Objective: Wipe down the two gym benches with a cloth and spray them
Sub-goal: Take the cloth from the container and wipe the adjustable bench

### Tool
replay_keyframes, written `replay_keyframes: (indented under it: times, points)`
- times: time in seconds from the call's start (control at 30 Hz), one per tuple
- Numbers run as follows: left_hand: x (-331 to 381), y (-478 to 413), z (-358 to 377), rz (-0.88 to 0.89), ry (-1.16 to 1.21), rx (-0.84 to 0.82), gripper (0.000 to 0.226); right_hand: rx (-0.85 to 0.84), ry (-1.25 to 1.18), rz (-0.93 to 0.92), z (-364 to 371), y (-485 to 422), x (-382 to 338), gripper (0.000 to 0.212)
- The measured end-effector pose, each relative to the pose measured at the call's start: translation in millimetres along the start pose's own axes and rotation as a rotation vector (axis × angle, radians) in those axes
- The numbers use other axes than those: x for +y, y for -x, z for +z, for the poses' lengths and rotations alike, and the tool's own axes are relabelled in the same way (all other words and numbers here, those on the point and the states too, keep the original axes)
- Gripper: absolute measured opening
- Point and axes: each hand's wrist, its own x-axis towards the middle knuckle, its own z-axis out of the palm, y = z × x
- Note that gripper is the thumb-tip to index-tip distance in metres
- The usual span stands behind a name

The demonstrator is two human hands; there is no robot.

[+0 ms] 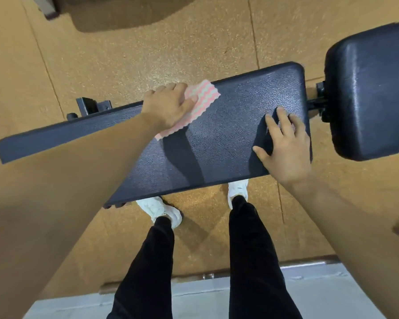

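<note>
A long dark blue padded bench back pad (228, 125) lies across the middle of the head view. Its separate seat pad (369, 93) is at the right. My left hand (168, 107) presses a pink and white wavy-striped cloth (198, 102) flat onto the pad near its far edge. My right hand (283, 146) rests flat with spread fingers on the pad's right end, holding nothing. No spray bottle is visible.
The black metal bench frame (90, 107) sticks out behind the pad at the left, and a bracket (319, 102) joins the two pads. My feet in white shoes (161, 211) stand on the orange speckled floor. A pale raised step (205, 293) lies behind me.
</note>
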Motion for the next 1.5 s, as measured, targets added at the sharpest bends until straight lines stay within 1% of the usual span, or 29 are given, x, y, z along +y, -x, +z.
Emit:
replay_keyframes:
  times: [0.13,0.23,0.3,0.33,0.4,0.5,0.57,0.6,0.67,0.77,0.8,0.9,0.97,1.1,1.17,1.23,1.27,1.33,1.4,1.5]
  points:
    - [36,-21,-4,0.056,-0.025,-0.010,0.067,0.010,-0.032,-0.067,0,2,9,0.077]
    - [68,-38,-5,0.114,-0.015,0.000,0.066,0.050,-0.131,-0.124,-5,0,25,0.064]
    - [88,-49,-5,0.147,0.001,0.009,0.066,0.114,-0.188,-0.102,-5,0,41,0.057]
    - [98,-54,-5,0.167,0.007,0.015,0.065,0.133,-0.211,-0.052,-7,2,48,0.056]
    - [119,-65,-4,0.202,0.008,0.039,0.064,0.109,-0.306,0.089,-6,8,64,0.060]
    - [149,-76,-3,0.266,-0.010,0.082,0.067,0.046,-0.612,0.283,-7,16,80,0.068]
    - [167,-82,-1,0.317,-0.019,0.097,0.072,0.000,-0.782,0.410,-9,19,85,0.062]
    - [174,-85,-1,0.338,-0.040,0.103,0.074,-0.016,-0.812,0.444,-9,21,88,0.057]
    - [190,-90,0,0.380,-0.138,0.108,0.074,-0.035,-0.822,0.473,-7,23,92,0.052]
    - [218,-86,8,0.508,-0.402,0.113,0.063,-0.047,-0.855,0.508,-4,25,97,0.050]
    - [227,-79,14,0.557,-0.456,0.119,0.059,-0.053,-0.875,0.523,-4,26,98,0.048]
    - [247,-51,42,0.716,-0.520,0.086,0.056,-0.082,-0.933,0.556,-5,30,103,0.040]
    - [255,-28,64,0.798,-0.537,0.057,0.055,-0.115,-0.931,0.555,-6,37,111,0.034]
    - [267,9,98,0.860,-0.475,0.016,0.050,-0.163,-0.903,0.565,-9,53,132,0.027]
    - [268,15,111,0.917,-0.441,0.033,0.045,-0.141,-0.875,0.602,-11,60,143,0.025]
    - [266,19,118,0.957,-0.313,0.096,0.045,-0.101,-0.885,0.635,-13,64,146,0.024]
    - [265,23,119,0.938,-0.207,0.127,0.050,-0.072,-0.902,0.637,-14,64,144,0.024]
    - [259,37,113,0.827,-0.002,0.179,0.058,0.015,-0.950,0.633,-14,63,137,0.024]
    - [247,56,107,0.645,0.113,0.283,0.057,0.045,-1.010,0.609,-13,59,122,0.029]
    - [219,87,111,0.326,0.167,0.396,0.055,0.027,-1.026,0.527,-7,48,92,0.044]
